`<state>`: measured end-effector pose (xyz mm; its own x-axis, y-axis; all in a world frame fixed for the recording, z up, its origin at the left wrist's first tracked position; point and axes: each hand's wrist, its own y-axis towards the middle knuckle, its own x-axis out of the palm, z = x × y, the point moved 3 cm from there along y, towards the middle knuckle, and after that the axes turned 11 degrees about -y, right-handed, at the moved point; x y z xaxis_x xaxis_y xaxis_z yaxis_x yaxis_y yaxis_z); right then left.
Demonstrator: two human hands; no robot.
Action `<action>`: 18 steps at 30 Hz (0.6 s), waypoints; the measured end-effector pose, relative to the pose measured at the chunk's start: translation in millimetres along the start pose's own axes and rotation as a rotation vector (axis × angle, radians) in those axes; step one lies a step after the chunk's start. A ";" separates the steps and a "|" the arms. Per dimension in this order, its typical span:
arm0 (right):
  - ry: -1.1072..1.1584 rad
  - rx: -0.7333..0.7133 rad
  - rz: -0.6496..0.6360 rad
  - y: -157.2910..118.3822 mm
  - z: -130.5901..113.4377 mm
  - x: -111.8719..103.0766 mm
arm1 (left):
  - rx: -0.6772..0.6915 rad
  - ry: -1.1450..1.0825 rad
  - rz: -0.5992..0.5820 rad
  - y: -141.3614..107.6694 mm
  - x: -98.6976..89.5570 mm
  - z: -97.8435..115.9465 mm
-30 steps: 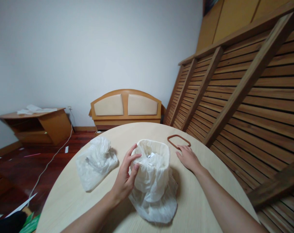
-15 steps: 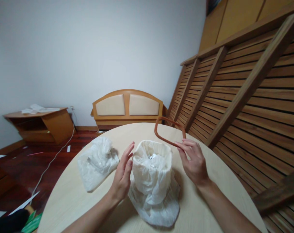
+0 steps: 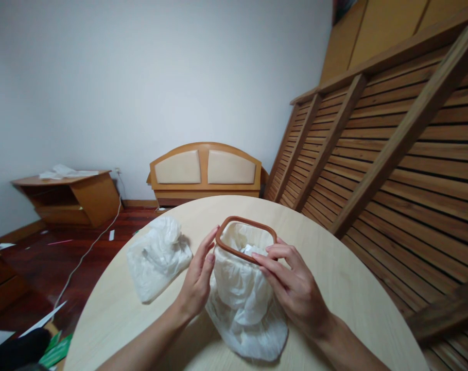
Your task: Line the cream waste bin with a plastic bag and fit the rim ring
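Note:
A small bin lined with a white plastic bag stands upright on the round table; the bag folds over its rim and spreads around its base. At the bin's mouth is a brown rounded-square ring, which my right hand pinches at its near right side. My left hand rests along the bin's left side, fingers stretched out, fingertips near the ring's left corner. Something white and crumpled shows inside the bin. Left of my left hand lies a crumpled white plastic bag.
A slatted wooden frame leans along the right side. Behind the table stand a headboard and, to the left, a low cabinet with papers on top. A white cable crosses the dark red floor.
My right hand has brought the brown ring left and down from the right of the bin onto its mouth. The left hand stays beside the bin, fingers still extended.

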<state>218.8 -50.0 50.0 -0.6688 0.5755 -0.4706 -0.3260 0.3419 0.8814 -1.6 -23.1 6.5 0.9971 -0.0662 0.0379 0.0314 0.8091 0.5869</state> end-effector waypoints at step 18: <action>0.105 0.094 -0.074 -2.1 16.3 2.7 | 0.042 0.069 -0.051 4.8 -1.7 3.0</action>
<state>228.6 -37.1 46.2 -0.7131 0.4668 -0.5230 -0.3163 0.4516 0.8343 -3.4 -20.9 11.6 0.9967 -0.0650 -0.0479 0.0807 0.7804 0.6200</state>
